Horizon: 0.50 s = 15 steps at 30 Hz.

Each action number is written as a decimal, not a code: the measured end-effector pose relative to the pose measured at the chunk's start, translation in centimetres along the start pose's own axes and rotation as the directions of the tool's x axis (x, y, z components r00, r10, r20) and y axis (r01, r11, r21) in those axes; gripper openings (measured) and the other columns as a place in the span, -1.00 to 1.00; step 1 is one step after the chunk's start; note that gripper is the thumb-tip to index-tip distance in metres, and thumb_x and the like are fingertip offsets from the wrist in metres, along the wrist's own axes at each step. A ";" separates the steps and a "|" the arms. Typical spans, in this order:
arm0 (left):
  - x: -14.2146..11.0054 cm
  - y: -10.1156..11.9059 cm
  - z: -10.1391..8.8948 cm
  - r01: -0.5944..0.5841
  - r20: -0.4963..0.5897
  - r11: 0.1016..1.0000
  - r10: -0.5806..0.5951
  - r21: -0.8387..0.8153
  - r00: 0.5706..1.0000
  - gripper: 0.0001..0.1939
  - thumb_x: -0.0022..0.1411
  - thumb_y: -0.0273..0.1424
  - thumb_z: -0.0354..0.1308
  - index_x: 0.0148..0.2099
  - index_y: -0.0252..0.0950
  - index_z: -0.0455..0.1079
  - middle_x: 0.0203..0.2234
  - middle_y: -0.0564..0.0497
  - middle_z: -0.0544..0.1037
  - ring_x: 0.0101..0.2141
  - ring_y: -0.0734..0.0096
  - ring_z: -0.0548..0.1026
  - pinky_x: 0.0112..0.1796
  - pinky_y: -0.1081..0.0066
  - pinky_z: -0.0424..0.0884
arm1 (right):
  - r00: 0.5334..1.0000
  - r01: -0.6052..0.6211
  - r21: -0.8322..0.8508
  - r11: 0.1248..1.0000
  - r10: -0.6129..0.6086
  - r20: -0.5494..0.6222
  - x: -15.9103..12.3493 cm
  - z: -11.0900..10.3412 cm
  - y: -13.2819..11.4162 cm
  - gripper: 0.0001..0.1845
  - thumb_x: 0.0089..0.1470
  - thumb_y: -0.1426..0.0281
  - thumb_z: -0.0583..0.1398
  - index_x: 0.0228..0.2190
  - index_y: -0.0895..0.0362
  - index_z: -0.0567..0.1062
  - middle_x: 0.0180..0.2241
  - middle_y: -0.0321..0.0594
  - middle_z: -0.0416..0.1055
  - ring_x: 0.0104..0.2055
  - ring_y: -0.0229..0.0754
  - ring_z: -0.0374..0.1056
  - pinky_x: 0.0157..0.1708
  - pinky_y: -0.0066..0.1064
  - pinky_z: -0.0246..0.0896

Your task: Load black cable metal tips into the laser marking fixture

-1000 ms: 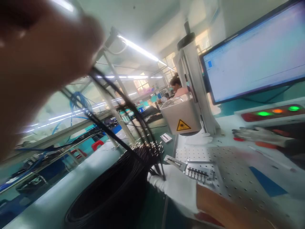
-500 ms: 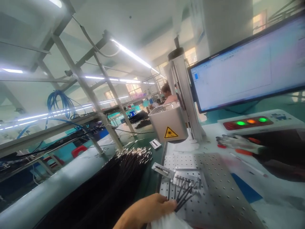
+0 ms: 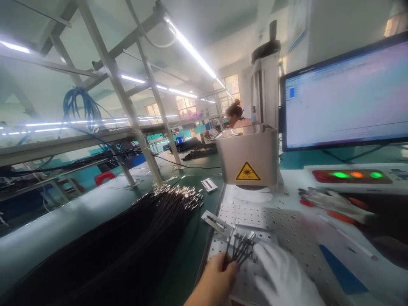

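Note:
My bare left hand (image 3: 214, 281) pinches a small bunch of thin black cables (image 3: 239, 250) with metal tips, held low over the perforated metal plate (image 3: 287, 225). My right hand (image 3: 282, 278), in a white glove, rests beside them, its fingers touching the cable ends. The tips point towards a small metal fixture (image 3: 219, 224) on the plate. To the left lies a big bundle of black cables (image 3: 134, 242) with shiny ends.
A grey laser head (image 3: 248, 155) with a yellow warning sign hangs over the plate. A monitor (image 3: 347, 95), a control box with green and orange lights (image 3: 353, 175) and a spare glove (image 3: 331, 200) are at right. Another person (image 3: 237, 115) sits far back.
My left hand came down from in front of the camera with the cables. It now holds them at the plate, and my gloved right hand has moved to the right of them.

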<state>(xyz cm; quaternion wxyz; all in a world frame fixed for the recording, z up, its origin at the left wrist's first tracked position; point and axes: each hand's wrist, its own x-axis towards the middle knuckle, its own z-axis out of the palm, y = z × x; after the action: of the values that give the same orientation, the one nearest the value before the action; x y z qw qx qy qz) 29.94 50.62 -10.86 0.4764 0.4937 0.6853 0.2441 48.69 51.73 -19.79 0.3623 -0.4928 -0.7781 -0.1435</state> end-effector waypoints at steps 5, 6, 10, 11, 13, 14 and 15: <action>0.5 -0.3 0.4 -0.074 -0.011 0.992 0.073 -0.105 0.997 -0.72 0.14 -0.52 0.14 -0.50 -0.22 0.09 -0.67 0.26 0.05 -0.60 0.59 0.07 -0.47 0.47 0.06 | 0.987 0.046 -0.146 0.988 -0.022 0.161 -0.9 2.3 3.9 -0.47 0.01 0.29 0.17 0.05 0.12 0.49 -0.01 -0.07 0.46 -0.09 0.08 0.46 -0.27 -0.21 0.50; 0.5 -0.6 0.3 -0.095 -0.009 0.990 0.094 -0.104 0.995 -0.72 0.10 -0.52 0.16 -0.50 -0.22 0.10 -0.66 0.24 0.07 -0.58 0.58 0.09 -0.46 0.47 0.07 | 0.982 0.077 -0.146 0.986 -0.050 0.182 -1.1 2.4 4.1 -0.53 0.05 0.30 0.14 0.01 0.12 0.52 -0.04 -0.08 0.48 -0.11 0.05 0.47 -0.27 -0.22 0.50; 0.4 -1.3 0.4 -0.111 -0.001 0.988 0.112 -0.104 0.994 -0.86 0.06 -0.43 0.18 -0.46 -0.26 0.25 -0.62 0.18 0.20 -0.51 0.50 0.21 -0.42 0.45 0.12 | 0.985 0.136 -0.184 0.974 -0.113 0.127 -2.1 2.2 3.7 -0.63 0.15 0.34 0.07 -0.08 0.14 0.53 -0.11 -0.05 0.50 -0.13 -0.02 0.48 -0.28 -0.31 0.48; 0.3 -1.3 0.5 -0.096 -0.014 0.991 0.095 -0.088 0.995 -0.88 0.07 -0.42 0.17 -0.45 -0.28 0.28 -0.60 0.16 0.24 -0.49 0.48 0.23 -0.41 0.45 0.13 | 0.984 0.155 -0.207 0.966 -0.133 0.115 -2.3 2.1 3.5 -0.64 0.16 0.34 0.06 -0.08 0.14 0.53 -0.10 -0.05 0.49 -0.13 -0.03 0.47 -0.28 -0.33 0.48; 0.2 -1.1 0.8 -0.073 -0.048 0.996 0.071 -0.052 0.996 -0.87 0.09 -0.40 0.16 -0.46 -0.29 0.29 -0.58 0.13 0.28 -0.46 0.45 0.25 -0.40 0.44 0.14 | 0.979 0.198 -0.265 0.944 -0.175 0.105 -2.5 1.8 3.2 -0.64 0.18 0.34 0.03 -0.12 0.13 0.55 -0.08 -0.04 0.48 -0.14 -0.03 0.48 -0.31 -0.35 0.47; 0.1 -1.0 0.9 -0.069 -0.061 0.997 0.067 -0.038 0.996 -0.85 0.10 -0.39 0.15 -0.47 -0.28 0.27 -0.58 0.12 0.27 -0.46 0.45 0.25 -0.39 0.44 0.14 | 0.975 0.220 -0.294 0.930 -0.198 0.102 -2.6 1.7 3.0 -0.63 0.18 0.35 0.02 -0.13 0.13 0.56 -0.07 -0.03 0.48 -0.15 -0.03 0.48 -0.33 -0.36 0.47; 0.1 -1.0 1.0 -0.068 -0.069 0.997 0.066 -0.024 0.995 -0.82 0.11 -0.38 0.14 -0.48 -0.28 0.25 -0.58 0.12 0.25 -0.45 0.45 0.24 -0.40 0.44 0.13 | 0.970 0.241 -0.318 0.917 -0.221 0.098 -2.6 1.6 2.9 -0.63 0.18 0.36 0.01 -0.14 0.13 0.57 -0.07 -0.03 0.48 -0.15 -0.03 0.48 -0.35 -0.37 0.47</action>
<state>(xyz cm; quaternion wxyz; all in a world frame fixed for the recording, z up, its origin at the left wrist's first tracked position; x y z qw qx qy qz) 30.42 50.20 -12.11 0.4508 0.5015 0.6809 0.2859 51.18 52.32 -23.15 0.2325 -0.4548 -0.8066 -0.2976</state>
